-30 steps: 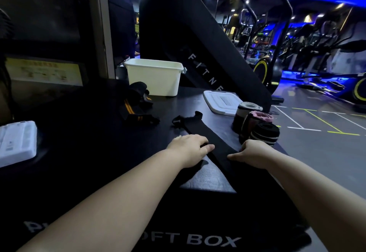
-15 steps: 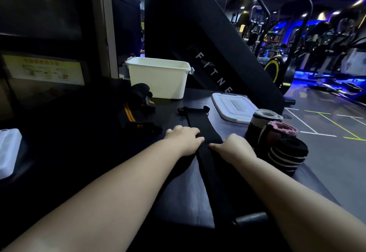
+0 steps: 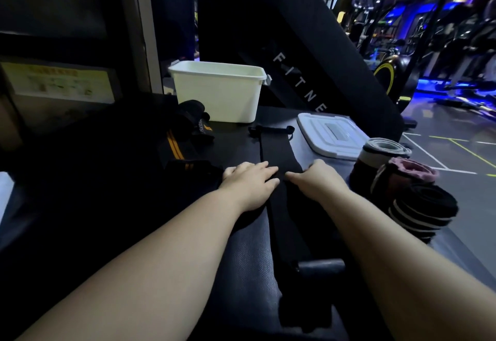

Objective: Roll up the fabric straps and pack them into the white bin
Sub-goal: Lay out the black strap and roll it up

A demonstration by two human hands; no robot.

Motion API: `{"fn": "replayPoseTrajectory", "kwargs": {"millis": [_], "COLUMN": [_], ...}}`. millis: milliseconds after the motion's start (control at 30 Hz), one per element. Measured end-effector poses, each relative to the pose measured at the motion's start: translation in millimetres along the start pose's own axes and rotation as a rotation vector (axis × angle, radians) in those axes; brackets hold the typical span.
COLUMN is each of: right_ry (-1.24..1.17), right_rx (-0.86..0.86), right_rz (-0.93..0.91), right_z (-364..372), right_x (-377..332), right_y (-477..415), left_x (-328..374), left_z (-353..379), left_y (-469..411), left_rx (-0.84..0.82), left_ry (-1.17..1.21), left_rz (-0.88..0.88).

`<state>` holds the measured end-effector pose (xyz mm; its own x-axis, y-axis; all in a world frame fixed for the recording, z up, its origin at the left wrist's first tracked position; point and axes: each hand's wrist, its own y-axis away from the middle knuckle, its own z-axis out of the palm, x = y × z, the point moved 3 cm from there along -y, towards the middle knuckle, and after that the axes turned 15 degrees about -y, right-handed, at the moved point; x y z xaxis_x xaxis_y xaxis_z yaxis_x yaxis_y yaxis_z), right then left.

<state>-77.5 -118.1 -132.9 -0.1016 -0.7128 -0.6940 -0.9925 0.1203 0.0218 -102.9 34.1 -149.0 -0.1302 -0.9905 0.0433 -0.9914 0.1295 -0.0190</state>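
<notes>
A long black strap (image 3: 276,150) lay flat and lengthwise on the textured dark padded box (image 3: 241,260), its looped end just short of the smooth, rectangular white bin (image 3: 220,99). The left hand (image 3: 249,181) and right hand (image 3: 318,179) pressed down on it from either side, fingers laid out flat and gripping nothing. Three rolled straps (image 3: 418,206) stood to the right beside the ribbed white lid (image 3: 332,136).
</notes>
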Motion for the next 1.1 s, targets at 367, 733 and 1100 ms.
{"fn": "replayPoseTrajectory", "kwargs": {"millis": [367,733,1100], "right_ry": [-0.296,-0.473,-0.403], "right_rx": [-0.323,-0.405,-0.101], "right_rz": [-0.231,-0.457,-0.630], "right_z": [-46,-49,-49], "right_x": [47,68,70], "right_y": [73,150,185], "left_x": [10,27,46], "left_z": [-4,6,-9], "left_y": [35,102,172], "left_rx": [0.010,0.099,0.207], "left_ry": [0.170,0.426,0.548], "left_rz": [0.083,0.190,0.221]}}
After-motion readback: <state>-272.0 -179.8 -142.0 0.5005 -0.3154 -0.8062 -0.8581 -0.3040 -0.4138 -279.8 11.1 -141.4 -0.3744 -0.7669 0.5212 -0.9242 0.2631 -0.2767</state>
